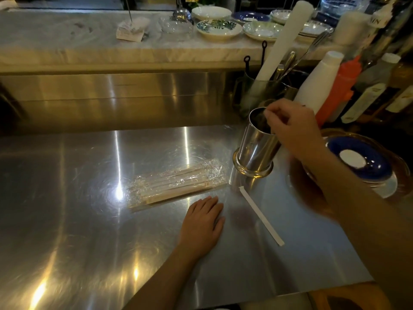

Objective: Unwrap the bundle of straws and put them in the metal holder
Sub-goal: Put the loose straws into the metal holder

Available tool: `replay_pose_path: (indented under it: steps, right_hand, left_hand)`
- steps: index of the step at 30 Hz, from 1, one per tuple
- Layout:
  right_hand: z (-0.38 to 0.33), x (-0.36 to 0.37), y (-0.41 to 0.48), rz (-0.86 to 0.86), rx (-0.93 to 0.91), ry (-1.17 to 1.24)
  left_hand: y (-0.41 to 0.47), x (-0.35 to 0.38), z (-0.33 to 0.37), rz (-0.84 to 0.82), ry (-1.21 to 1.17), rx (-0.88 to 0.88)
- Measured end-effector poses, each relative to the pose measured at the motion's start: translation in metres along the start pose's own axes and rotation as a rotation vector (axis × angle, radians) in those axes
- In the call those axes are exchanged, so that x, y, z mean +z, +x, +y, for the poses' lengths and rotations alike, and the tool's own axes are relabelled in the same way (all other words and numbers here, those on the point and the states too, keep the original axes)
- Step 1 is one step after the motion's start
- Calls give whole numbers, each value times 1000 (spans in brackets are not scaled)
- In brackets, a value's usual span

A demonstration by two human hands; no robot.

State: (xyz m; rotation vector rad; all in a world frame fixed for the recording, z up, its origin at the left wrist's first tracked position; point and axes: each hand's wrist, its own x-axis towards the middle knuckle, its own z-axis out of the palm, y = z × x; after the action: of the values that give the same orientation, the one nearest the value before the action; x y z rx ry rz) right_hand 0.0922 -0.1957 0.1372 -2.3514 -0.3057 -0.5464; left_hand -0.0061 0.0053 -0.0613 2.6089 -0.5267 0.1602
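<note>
A bundle of paper-wrapped straws [176, 186] lies flat in clear plastic film on the steel counter [89, 220]. One loose wrapped straw [261, 215] lies to its right. The metal holder [254, 148] stands tilted at the back right of the counter. My right hand [290, 128] is at the holder's rim, fingers pinched over its opening; whether they hold anything is hidden. My left hand [202, 224] rests flat on the counter just in front of the bundle, fingers spread, holding nothing.
A steel cup with utensils and a white roll [261, 90] stands behind the holder. Bottles [330, 90] line the right side. A blue saucer [359, 162] sits at right. Plates and bowls [219, 30] fill the marble ledge behind.
</note>
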Motion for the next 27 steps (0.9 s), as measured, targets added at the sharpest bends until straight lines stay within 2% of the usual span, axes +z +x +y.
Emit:
replay_pose_path:
  steps: [3, 9, 12, 16, 19, 23, 27]
  right_hand:
    - [15, 21, -41, -74, 64, -34]
    - [52, 69, -108, -448, 334, -247]
    - [59, 85, -126, -566, 367, -395]
    - [52, 92, -125, -667, 464, -392]
    - [48, 92, -123, -768, 450, -461]
    - [46, 84, -110, -895, 479, -312]
    - [33, 56, -81, -844, 433, -93]
  left_hand:
    - [0, -2, 0, -16, -14, -3]
    - [0, -5, 3, -22, -15, 2]
    - [0, -6, 3, -22, -19, 2]
    - [0, -7, 4, -20, -14, 7]
    - [-1, -7, 3, -22, -19, 3]
    - [-1, -6, 2, -24, -21, 4]
    - [0, -5, 2, -20, -16, 2]
